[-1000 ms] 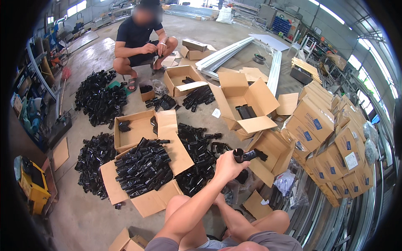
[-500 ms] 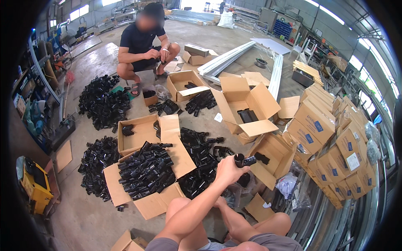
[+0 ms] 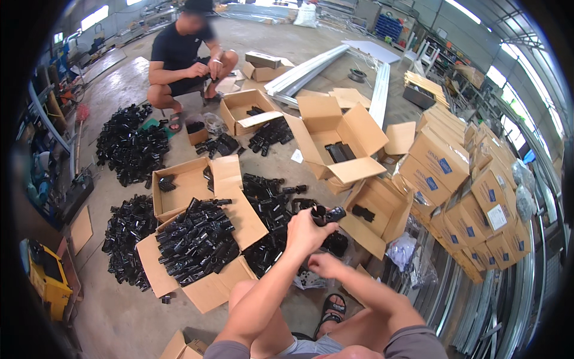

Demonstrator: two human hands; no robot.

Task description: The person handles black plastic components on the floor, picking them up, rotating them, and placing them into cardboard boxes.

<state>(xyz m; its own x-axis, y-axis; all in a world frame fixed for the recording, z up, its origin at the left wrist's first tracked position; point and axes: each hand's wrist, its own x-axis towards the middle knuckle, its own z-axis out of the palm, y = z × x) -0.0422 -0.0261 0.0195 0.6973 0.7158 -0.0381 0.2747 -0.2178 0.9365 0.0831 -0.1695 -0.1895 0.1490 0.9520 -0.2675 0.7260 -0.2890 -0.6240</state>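
Observation:
My left hand [image 3: 304,234] is wrapped round a black tubular plastic fitting [image 3: 336,214]; its open round end faces up and a branch points right. Lower and to the right, my right hand [image 3: 324,265] has its fingers curled together; whatever they hold, if anything, is hidden. Just below that hand lies a clear plastic bag [image 3: 311,280] with small pieces in it. Beyond my left hand spreads a loose heap of black fittings [image 3: 263,206]. An opened carton nearer the left holds a big pile of similar fittings [image 3: 200,242].
A co-worker [image 3: 182,57] crouches at the far left, hands together at a small dark piece. More black heaps [image 3: 128,239] lie along the left. Open cartons [image 3: 376,206] stand ahead and right, and stacked closed cartons [image 3: 436,164] lean at the right above long metal profiles [image 3: 478,311].
My right hand has risen from beside my knee and come forward near the plastic bag. My left hand still grips the fitting. The view has shifted, showing my sandalled foot.

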